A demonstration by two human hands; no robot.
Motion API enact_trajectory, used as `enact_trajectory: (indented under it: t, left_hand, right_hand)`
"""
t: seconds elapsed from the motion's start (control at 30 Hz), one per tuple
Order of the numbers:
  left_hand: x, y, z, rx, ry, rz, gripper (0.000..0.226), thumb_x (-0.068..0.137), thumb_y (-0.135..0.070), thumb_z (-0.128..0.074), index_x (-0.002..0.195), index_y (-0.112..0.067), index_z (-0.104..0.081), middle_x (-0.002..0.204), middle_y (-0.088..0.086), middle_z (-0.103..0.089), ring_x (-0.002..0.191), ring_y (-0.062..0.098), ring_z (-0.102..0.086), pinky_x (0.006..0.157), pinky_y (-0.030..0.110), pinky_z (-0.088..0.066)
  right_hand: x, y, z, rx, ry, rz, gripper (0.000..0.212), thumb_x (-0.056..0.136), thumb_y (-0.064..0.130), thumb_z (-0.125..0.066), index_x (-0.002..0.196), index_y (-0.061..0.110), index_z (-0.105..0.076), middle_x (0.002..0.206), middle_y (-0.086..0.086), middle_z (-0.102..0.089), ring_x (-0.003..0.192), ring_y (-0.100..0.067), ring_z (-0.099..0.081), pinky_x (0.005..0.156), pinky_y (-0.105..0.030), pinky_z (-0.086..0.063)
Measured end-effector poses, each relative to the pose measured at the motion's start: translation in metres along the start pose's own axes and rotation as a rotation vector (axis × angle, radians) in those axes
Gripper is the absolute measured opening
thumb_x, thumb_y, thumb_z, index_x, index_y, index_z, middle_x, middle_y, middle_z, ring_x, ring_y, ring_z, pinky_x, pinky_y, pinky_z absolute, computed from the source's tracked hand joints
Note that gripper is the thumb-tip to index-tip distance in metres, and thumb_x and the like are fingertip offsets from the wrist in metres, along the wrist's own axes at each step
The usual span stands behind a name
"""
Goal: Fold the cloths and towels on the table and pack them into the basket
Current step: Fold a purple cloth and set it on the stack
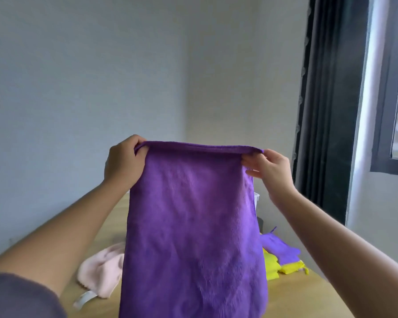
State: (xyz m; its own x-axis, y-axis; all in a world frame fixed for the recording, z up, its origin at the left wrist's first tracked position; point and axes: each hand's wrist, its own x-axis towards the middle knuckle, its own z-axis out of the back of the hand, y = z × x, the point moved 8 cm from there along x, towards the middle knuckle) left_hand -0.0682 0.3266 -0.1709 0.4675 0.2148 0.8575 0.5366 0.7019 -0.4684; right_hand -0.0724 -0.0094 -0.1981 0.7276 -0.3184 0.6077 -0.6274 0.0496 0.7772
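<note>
A crumpled pink cloth (101, 269) of soft fleece lies on the wooden surface (292, 294), left of the purple towel (193, 226). The left hand (122, 164) and right hand (268, 171) each have a closed grip on a top corner of this plush rectangle, which hangs above the surface. Right of it lie yellow cloths (283, 267) under a small purple cloth (279, 247).

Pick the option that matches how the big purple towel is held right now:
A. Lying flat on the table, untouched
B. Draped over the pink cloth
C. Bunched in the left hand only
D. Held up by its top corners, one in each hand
D: the left hand and right hand each pinch a top corner of the purple towel, which hangs down between them.
</note>
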Motion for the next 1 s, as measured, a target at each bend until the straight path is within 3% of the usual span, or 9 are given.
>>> enact_trajectory:
  t: [0.17, 0.3, 0.43, 0.6, 0.73, 0.8, 0.87, 0.93, 1.0]
  left_hand:
    - [0.002, 0.037, -0.042, 0.146, 0.111, 0.114, 0.018, 0.093, -0.020, -0.049, 0.098, -0.017, -0.066, 0.092, 0.004, -0.066, 0.087, 0.027, -0.058, 0.073, 0.031, -0.043]
    - [0.023, 0.042, -0.054, 0.150, 0.129, 0.123, 0.022, 0.094, -0.016, -0.043, 0.101, -0.016, -0.064, 0.092, 0.008, -0.066, 0.085, 0.031, -0.058, 0.073, 0.035, -0.046]
    - [0.035, 0.032, -0.049, 0.066, 0.098, 0.051, 0.023, 0.092, -0.013, -0.045, 0.097, -0.018, -0.067, 0.085, 0.004, -0.067, 0.074, 0.028, -0.061, 0.073, 0.036, -0.050]
    - [-0.003, 0.030, -0.039, -0.002, 0.143, 0.036, 0.022, 0.092, -0.010, -0.048, 0.089, -0.022, -0.067, 0.074, -0.002, -0.066, 0.066, 0.013, -0.059, 0.060, 0.017, -0.042]
    - [-0.066, 0.044, -0.023, -0.052, 0.227, 0.071, 0.029, 0.091, -0.008, -0.051, 0.081, -0.033, -0.062, 0.079, -0.008, -0.069, 0.070, -0.007, -0.059, 0.057, 0.007, -0.039]
    - [-0.108, 0.050, -0.016, -0.056, 0.298, 0.067, 0.037, 0.090, -0.005, -0.052, 0.080, -0.040, -0.060, 0.080, -0.020, -0.068, 0.073, -0.011, -0.058, 0.059, 0.005, -0.039]
    - [-0.151, 0.064, -0.015, -0.044, 0.404, 0.098, 0.039, 0.090, -0.009, -0.053, 0.079, -0.046, -0.059, 0.081, -0.027, -0.066, 0.075, -0.005, -0.059, 0.061, 0.010, -0.042]
    - [-0.183, 0.080, -0.015, -0.032, 0.486, 0.140, 0.026, 0.087, -0.021, -0.055, 0.079, -0.044, -0.064, 0.078, -0.017, -0.068, 0.068, 0.003, -0.060, 0.065, 0.023, -0.046]
    - [-0.206, 0.093, -0.016, -0.068, 0.567, 0.177, 0.022, 0.087, -0.019, -0.059, 0.079, -0.038, -0.067, 0.078, -0.018, -0.067, 0.065, -0.003, -0.056, 0.065, 0.024, -0.045]
  right_hand:
    - [0.020, -0.057, -0.013, -0.097, -0.001, -0.123, 0.021, 0.087, 0.005, -0.050, 0.083, 0.006, -0.070, 0.077, -0.006, -0.073, 0.077, -0.018, -0.070, 0.059, -0.025, -0.055]
    - [0.045, -0.057, -0.018, -0.059, -0.017, -0.115, 0.023, 0.086, 0.002, -0.046, 0.085, 0.004, -0.068, 0.075, -0.004, -0.073, 0.078, -0.015, -0.072, 0.057, -0.023, -0.054]
    - [0.059, -0.046, -0.017, -0.079, 0.012, -0.063, 0.018, 0.085, 0.000, -0.055, 0.085, 0.011, -0.068, 0.080, -0.006, -0.072, 0.078, -0.016, -0.069, 0.070, -0.028, -0.058]
    - [0.032, -0.062, -0.006, -0.196, 0.058, -0.081, 0.016, 0.080, 0.006, -0.069, 0.081, 0.021, -0.069, 0.077, -0.004, -0.071, 0.074, -0.017, -0.063, 0.084, -0.042, -0.054]
    - [-0.028, -0.072, 0.013, -0.383, 0.114, -0.031, 0.006, 0.083, 0.018, -0.069, 0.081, 0.024, -0.069, 0.075, 0.003, -0.071, 0.072, -0.008, -0.062, 0.075, -0.031, -0.052]
    - [-0.067, -0.083, 0.024, -0.547, 0.169, -0.039, 0.003, 0.083, 0.023, -0.067, 0.082, 0.023, -0.069, 0.073, 0.001, -0.070, 0.065, -0.007, -0.057, 0.065, -0.024, -0.046]
    - [-0.103, -0.099, 0.038, -0.651, 0.202, -0.063, 0.009, 0.086, 0.027, -0.064, 0.082, 0.020, -0.069, 0.073, 0.001, -0.069, 0.064, -0.010, -0.057, 0.059, -0.022, -0.042]
    - [-0.130, -0.106, 0.046, -0.661, 0.233, -0.069, 0.016, 0.089, 0.025, -0.061, 0.081, 0.014, -0.069, 0.065, 0.009, -0.067, 0.061, -0.006, -0.056, 0.055, -0.018, -0.038]
    - [-0.149, -0.114, 0.052, -0.658, 0.264, -0.102, 0.023, 0.092, 0.020, -0.056, 0.076, 0.009, -0.067, 0.054, 0.018, -0.062, 0.052, -0.001, -0.053, 0.049, -0.014, -0.034]
